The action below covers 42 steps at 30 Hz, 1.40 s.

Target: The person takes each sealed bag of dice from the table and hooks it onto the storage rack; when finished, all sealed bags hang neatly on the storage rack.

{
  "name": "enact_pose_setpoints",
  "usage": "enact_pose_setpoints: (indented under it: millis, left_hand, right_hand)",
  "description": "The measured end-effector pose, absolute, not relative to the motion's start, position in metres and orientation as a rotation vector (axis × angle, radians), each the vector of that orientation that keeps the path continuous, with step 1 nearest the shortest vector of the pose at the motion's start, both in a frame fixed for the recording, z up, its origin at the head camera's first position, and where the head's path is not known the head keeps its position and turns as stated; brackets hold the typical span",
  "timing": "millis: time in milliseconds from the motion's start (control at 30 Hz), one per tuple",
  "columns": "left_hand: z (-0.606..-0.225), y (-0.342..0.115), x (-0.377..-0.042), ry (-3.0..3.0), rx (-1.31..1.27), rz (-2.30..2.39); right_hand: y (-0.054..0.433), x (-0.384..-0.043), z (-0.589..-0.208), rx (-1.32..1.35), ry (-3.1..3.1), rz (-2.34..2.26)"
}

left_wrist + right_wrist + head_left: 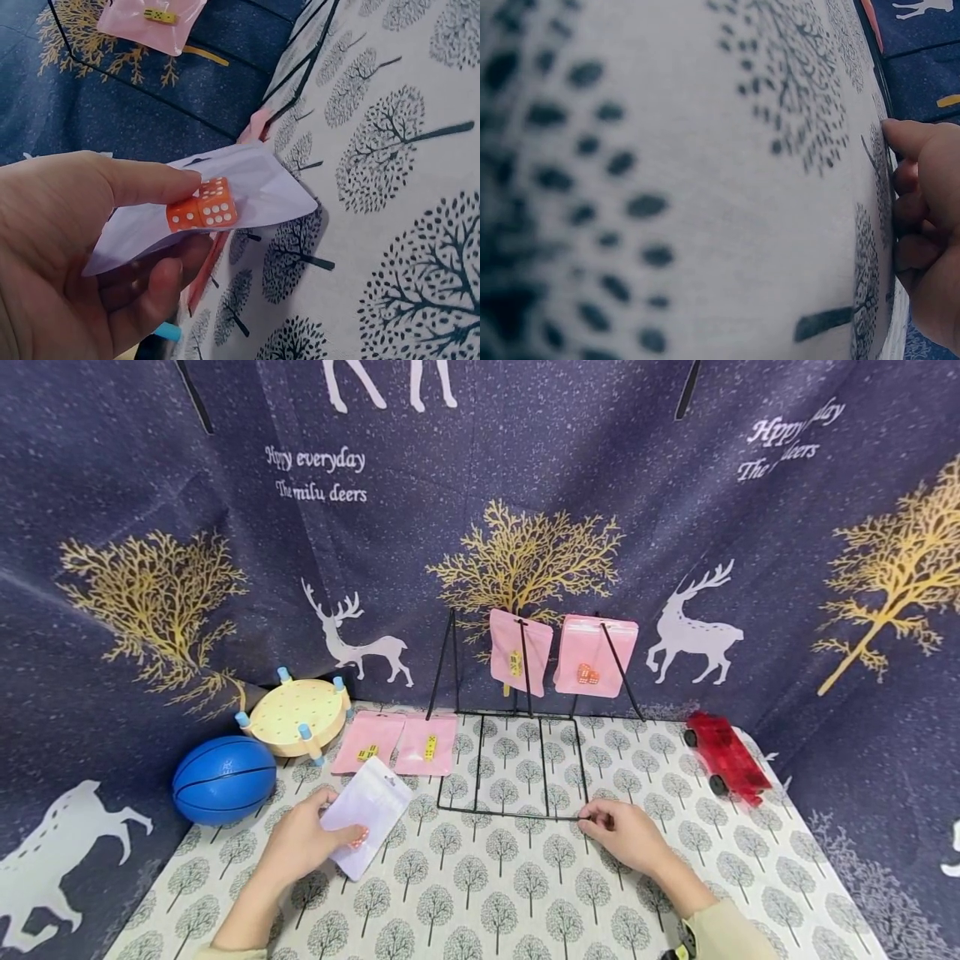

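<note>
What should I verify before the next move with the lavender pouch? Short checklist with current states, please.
1. Lavender pouch secure: ok, pinched between the left hand's thumb and fingers.
2. Hang hole uncovered: ok, at the pouch's far end.
3. Pouch seal closed over the orange dice: cannot tell.
4. Black wire rack in hand: ok, right hand at its front right corner.
5. Rack's left arm bare: ok, no pouch hangs there.
6. Pink pouches all hung: not ok, two lie on the table.

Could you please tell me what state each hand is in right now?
Left hand: closed, holding the lilac pouch with orange dice.
Right hand: closed, gripping the black wire rack.
</note>
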<state>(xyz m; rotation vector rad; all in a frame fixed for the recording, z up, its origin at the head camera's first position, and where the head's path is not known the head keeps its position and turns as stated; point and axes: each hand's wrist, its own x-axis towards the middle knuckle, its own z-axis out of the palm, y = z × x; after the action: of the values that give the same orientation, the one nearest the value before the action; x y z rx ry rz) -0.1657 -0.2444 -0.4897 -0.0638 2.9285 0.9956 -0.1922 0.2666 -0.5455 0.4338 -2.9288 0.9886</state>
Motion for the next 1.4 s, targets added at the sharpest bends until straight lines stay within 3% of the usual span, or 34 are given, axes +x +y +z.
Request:
enact_pose_setpoints:
  millis: [667,1100,1400]
  left_hand:
    - [-0.484,-0.203,-0.161,2.634,0.240,1.612]
    - [-0.476,-0.167,-0.163,2.422,0.567,1.765]
    - [-0.467,-0.146,-0.162,2.455,0.586,1.814]
  right_hand:
    - [0.267,-0.193,-0.544,0.464,-2.919,1.005]
    - [0.268,-0.192,-0.548,0.454,-2.908,1.013]
    - [0.267,-0.192,-0.548,0.419,-2.917,1.012]
